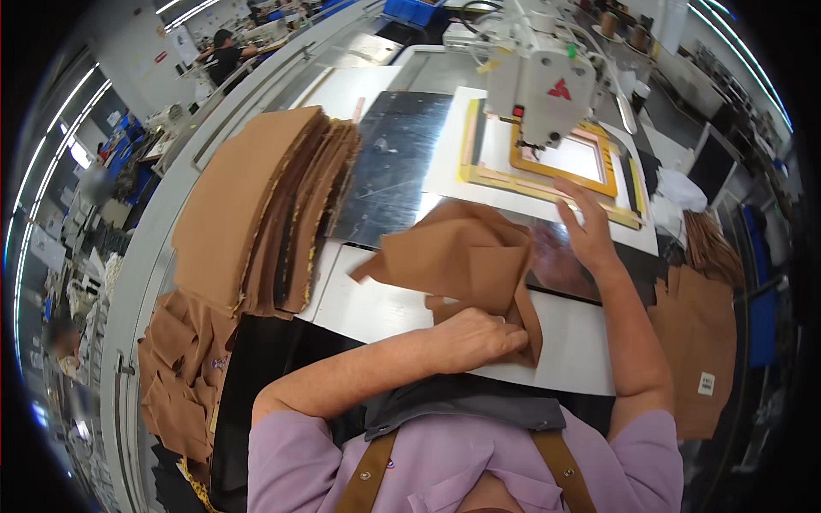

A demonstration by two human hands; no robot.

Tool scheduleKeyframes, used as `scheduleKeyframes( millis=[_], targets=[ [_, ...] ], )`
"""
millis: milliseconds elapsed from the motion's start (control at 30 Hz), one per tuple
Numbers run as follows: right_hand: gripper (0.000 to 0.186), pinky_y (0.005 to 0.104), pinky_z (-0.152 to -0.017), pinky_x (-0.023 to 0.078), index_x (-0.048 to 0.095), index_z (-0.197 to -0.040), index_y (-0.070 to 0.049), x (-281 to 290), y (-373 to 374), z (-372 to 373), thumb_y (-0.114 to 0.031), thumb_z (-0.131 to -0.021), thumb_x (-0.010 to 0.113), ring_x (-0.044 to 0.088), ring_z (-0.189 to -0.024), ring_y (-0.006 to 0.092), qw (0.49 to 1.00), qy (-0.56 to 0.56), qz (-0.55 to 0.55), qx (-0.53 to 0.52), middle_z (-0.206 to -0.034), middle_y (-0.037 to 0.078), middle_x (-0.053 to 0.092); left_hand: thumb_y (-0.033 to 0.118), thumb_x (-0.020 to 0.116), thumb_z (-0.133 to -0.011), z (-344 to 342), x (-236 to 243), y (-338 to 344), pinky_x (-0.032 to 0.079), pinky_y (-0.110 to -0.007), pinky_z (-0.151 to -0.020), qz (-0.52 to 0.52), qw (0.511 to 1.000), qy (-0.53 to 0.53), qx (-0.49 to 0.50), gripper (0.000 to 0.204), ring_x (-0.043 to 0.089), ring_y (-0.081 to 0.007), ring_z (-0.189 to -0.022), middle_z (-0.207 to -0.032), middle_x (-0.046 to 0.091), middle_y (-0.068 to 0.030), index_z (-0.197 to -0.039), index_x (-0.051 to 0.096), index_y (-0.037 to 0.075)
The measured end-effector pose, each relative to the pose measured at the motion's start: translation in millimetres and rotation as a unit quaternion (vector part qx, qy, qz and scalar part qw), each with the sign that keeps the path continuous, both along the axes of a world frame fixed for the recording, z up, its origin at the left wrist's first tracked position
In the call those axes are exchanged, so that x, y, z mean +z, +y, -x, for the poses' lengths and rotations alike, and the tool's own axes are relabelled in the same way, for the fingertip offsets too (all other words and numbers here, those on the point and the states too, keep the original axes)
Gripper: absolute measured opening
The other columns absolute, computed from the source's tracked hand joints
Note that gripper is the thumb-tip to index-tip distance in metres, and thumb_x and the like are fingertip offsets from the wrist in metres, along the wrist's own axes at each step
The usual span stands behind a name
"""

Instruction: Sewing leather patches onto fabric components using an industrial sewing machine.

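So the brown cloth (479, 256) is lying bunched up on the near side of the sewing machine (547, 85), a bit to its left, and the left hand (479, 340) is gripping it by the near edge with the fingers curled down into a fist. The right hand (592, 238) is reaching close in front of the sewing machine, holding nothing that I'm seeing, thumb and fingers spread apart right by the yellow frame (609, 167) under the needle end; can't tell if the fingertips are touching it. Handling-wise, I'm guessing the cloth is weighing next to nothing: it's standing up in big soft folds, so it's probably bending easily but having a bit of body, not sliding around like silk, and not exactly fragile either. The stack of cut pieces (239, 201) left of the sewing machine is looking fairly flat, which is kinda backing that up. For taking hold, I'd be pinching two edges well apart, since one fistful is leaving the far end flopping and creasing.
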State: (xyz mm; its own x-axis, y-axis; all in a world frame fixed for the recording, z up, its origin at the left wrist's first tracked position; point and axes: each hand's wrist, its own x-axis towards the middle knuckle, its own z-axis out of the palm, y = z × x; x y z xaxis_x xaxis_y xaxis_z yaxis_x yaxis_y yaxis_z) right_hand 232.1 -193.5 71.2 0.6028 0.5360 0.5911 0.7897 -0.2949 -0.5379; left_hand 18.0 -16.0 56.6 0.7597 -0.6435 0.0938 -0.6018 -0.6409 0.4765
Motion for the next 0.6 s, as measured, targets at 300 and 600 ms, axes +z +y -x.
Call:
scheduleKeyframes(
  millis=[300,600],
  targets=[
    [0.035,0.0460,-0.101,0.045,0.061,-0.127,-0.003,-12.9,24.7,20.8,-0.021,-0.097,0.055,0.061,-0.112,0.0359,0.985,-0.007,0.145,0.094,-0.122,0.020,0.065,0.022,0.071,-0.090,42.2,9.6,8.7,0.054,-0.041,-0.088,0.101,0.947,0.031,0.304,0.052,0.061,-0.0373,-0.118,-0.147,0.047,-0.0188,-0.134,0.049,0.003],
    [0.034,0.0416,-0.103,0.046,0.062,-0.127,-0.005,-31.8,37.1,24.1,-0.021,-0.097,0.055,0.055,-0.117,0.0309,0.975,-0.027,0.190,0.110,-0.128,0.012,0.063,0.035,0.082,-0.079,-29.1,-12.7,-20.0,0.049,-0.044,-0.090,0.012,0.898,-0.227,0.376,0.065,0.059,-0.0368,-0.110,-0.134,0.051,-0.0194,-0.128,0.055,0.003]
  ],
)
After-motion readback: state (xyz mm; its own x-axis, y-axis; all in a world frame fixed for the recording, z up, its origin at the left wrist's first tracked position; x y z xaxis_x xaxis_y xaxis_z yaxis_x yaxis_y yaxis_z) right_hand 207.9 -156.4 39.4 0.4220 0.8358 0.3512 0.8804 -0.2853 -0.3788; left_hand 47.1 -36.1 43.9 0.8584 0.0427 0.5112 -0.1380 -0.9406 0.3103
